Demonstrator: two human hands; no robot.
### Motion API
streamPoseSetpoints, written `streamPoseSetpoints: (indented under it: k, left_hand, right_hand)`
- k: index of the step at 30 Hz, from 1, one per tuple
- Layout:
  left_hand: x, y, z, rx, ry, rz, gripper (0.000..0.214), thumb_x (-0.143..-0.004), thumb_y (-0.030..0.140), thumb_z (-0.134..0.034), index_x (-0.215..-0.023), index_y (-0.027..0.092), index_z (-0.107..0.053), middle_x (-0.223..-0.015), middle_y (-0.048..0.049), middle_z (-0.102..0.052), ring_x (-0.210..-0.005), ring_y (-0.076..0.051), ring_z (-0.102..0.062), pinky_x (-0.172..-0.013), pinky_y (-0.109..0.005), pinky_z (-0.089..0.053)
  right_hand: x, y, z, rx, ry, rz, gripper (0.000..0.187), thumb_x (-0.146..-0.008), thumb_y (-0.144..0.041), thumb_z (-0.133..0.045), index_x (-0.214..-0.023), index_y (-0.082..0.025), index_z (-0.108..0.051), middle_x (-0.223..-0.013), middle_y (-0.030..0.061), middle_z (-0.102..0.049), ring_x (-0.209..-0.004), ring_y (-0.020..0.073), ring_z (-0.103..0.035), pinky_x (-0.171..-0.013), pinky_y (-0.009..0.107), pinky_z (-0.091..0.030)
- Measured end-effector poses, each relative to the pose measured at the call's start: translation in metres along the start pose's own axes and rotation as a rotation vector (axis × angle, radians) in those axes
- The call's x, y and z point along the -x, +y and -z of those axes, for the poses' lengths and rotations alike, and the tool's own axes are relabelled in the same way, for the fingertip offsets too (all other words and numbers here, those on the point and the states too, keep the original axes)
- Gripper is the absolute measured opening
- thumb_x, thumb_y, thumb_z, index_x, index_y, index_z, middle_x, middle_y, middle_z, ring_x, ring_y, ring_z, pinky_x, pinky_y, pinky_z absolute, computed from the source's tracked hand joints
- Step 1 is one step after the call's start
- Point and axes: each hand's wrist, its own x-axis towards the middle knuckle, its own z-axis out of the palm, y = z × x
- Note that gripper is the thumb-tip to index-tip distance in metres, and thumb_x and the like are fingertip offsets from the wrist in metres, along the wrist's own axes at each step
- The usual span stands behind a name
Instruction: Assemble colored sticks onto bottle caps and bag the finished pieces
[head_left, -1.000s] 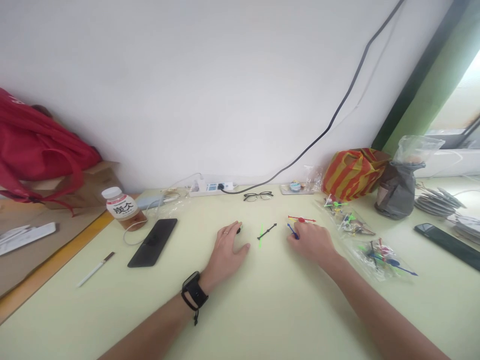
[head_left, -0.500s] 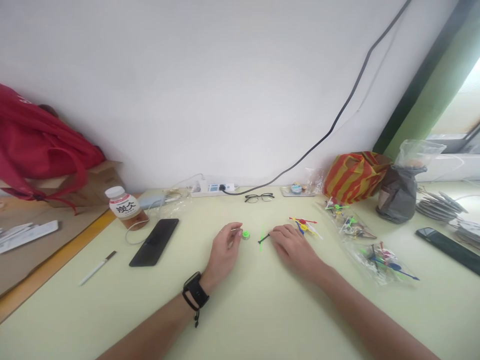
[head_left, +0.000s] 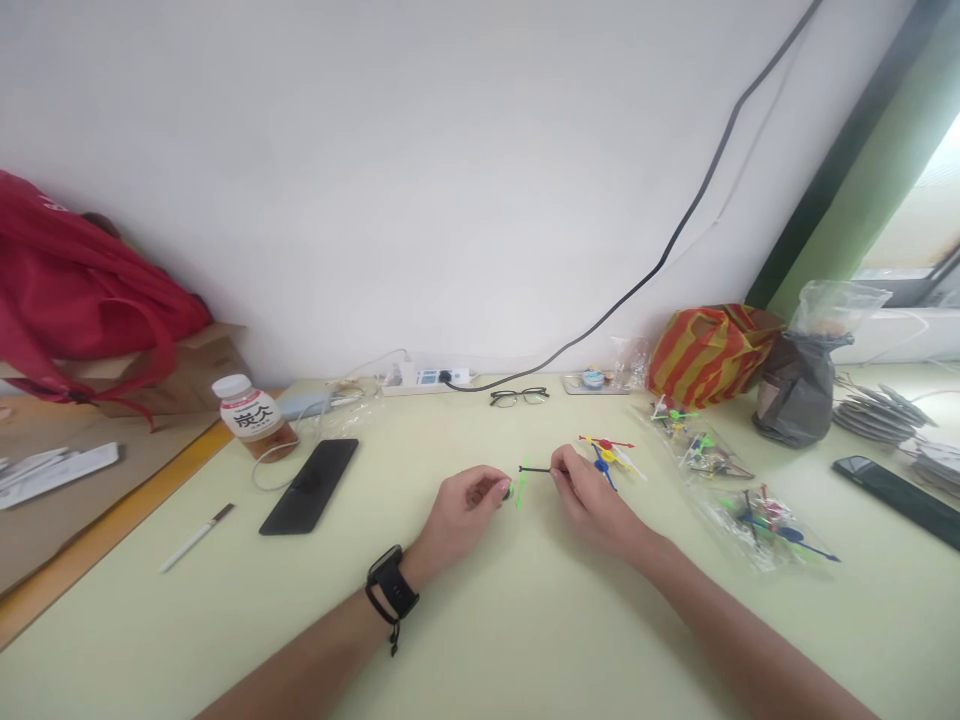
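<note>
My left hand [head_left: 469, 508] is closed, with thumb and fingertips pinching a small round green piece with a dark edge [head_left: 509, 491]. The fingers hide most of that piece. Between thumb and fingers of my right hand [head_left: 594, 500] is one end of a thin black plastic arrow [head_left: 535, 469]; its other end points left. A bright green plastic arrow [head_left: 521, 488] is between my two hands, below the black arrow's left end and close to the round piece. Just beyond my right hand lies a group of red, yellow, blue and white plastic arrows [head_left: 609, 457].
Plastic bags of coloured arrows [head_left: 776, 528] lie to the right, near a dark phone [head_left: 900, 498]. Another black phone [head_left: 309, 487], a pen [head_left: 196, 538] and a drink bottle [head_left: 255, 420] are on the left. Glasses [head_left: 519, 397] and a power strip [head_left: 427, 378] sit by the wall.
My left hand has moved right and nearer to me, now pinching the round green piece. My right hand has lifted the black arrow and turned it nearly level.
</note>
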Motion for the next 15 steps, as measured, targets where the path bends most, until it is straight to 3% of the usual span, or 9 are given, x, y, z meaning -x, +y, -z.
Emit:
streamPoseSetpoints:
  k: [4,10,15]
  left_hand:
    - [0.000,-0.001,0.000,-0.091,0.038,-0.039,0.022,-0.095,0.040,-0.065,-0.096,0.021,-0.076,-0.098,-0.0056,-0.077,-0.091,-0.022,-0.070,-0.089,-0.035,-0.054]
    - [-0.004,-0.008,0.002,0.142,0.044,0.080,0.032,-0.094,0.046,-0.066,-0.106,0.017,-0.075,-0.099,-0.0093,-0.078,-0.086,-0.023,-0.074,-0.078,-0.035,-0.060]
    - [-0.002,-0.001,0.002,0.266,-0.026,0.063,0.032,-0.088,0.035,-0.074,-0.115,0.017,-0.075,-0.108,-0.0106,-0.079,-0.100,-0.026,-0.075,-0.098,-0.043,-0.058]
  right_hand:
    - [-0.002,0.000,-0.002,-0.139,0.023,-0.047,0.011,-0.103,-0.034,-0.042,-0.098,-0.024,-0.043,-0.084,0.0007,-0.055,-0.072,0.0186,-0.052,-0.062,0.031,-0.041]
    - [-0.003,-0.009,-0.002,-0.311,0.049,0.002,0.024,-0.101,-0.043,-0.049,-0.097,-0.022,-0.061,-0.089,0.0053,-0.065,-0.078,0.0192,-0.060,-0.069,0.033,-0.050]
    - [0.000,-0.021,-0.007,-0.548,-0.008,-0.052,0.030,-0.101,-0.047,-0.050,-0.113,-0.023,-0.064,-0.095,0.0065,-0.069,-0.088,0.0206,-0.066,-0.074,0.034,-0.055]
